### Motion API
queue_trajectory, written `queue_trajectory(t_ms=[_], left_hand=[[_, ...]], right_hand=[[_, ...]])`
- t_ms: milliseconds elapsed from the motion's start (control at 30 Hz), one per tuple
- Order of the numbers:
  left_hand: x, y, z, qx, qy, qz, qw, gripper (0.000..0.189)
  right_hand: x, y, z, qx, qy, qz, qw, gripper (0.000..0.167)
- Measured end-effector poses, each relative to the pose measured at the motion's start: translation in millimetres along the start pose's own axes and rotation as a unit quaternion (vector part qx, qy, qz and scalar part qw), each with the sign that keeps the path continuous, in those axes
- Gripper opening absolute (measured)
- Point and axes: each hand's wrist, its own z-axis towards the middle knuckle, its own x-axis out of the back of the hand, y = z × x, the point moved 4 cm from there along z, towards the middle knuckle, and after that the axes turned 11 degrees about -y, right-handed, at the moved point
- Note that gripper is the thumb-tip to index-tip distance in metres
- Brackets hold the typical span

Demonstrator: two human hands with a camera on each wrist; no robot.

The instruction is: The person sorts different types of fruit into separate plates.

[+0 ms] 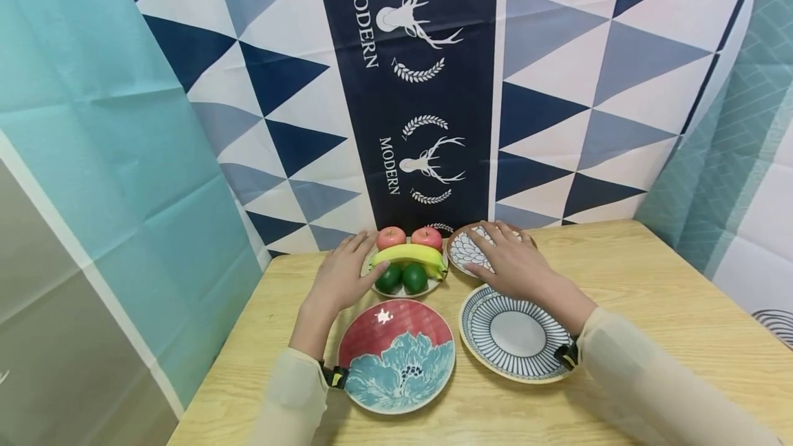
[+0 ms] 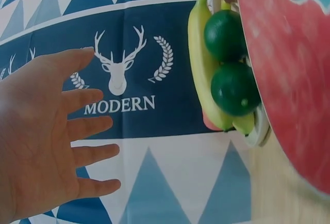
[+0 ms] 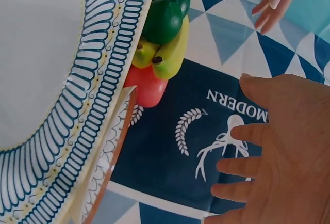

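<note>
My left hand [image 1: 343, 272] is held out beside the fruit plate, fingers straight and holding nothing; the left wrist view shows its open palm. My right hand [image 1: 513, 263] is over the brown-rimmed plate [image 1: 458, 253] in the head view, also holding nothing, its fingers spread. Two red apples [image 1: 392, 237], yellow bananas [image 1: 405, 253] and two dark green round fruits [image 1: 414, 278] sit on a light plate [image 1: 442, 279] between the hands. Nearer to me lie a red plate with a blue flower [image 1: 396, 356] and a blue-and-white striped plate [image 1: 517, 333].
All the plates are on a light wooden table [image 1: 650, 308]. Behind it hangs a patterned cloth [image 1: 427, 88] with triangles and deer heads. A teal cloth [image 1: 155, 157] hangs at the left, and another pale green cloth [image 1: 731, 177] at the right.
</note>
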Motion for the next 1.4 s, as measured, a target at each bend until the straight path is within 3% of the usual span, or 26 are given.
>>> queue_trajectory(t_ms=[200,500,767,1100,1400], left_hand=[[0.3,-9.2,-5.8,-0.012,-0.011,-0.010,0.9998,0.074],[-10.6,-21.2,-15.4,0.008,-0.045,-0.003,0.9989,0.077],[-29.9,-31.3,-21.0,0.019,-0.082,-0.010,0.9964,0.071],[-63.9,-41.7,-29.3,0.038,-0.122,-0.048,0.9906,0.072],[-77.2,-46.1,-37.3,0.016,-0.131,-0.080,0.9879,0.065]], right_hand=[[3.7,-7.9,10.7,0.010,-0.006,-0.005,0.9999,0.072],[6.9,-23.7,24.2,0.025,-0.017,-0.002,0.9995,0.074],[2.5,-40.2,37.5,0.043,-0.016,-0.004,0.9989,0.073],[-22.7,-50.9,56.0,0.041,-0.035,-0.005,0.9985,0.073],[-31.7,-57.5,66.0,0.033,-0.048,-0.015,0.9982,0.071]])
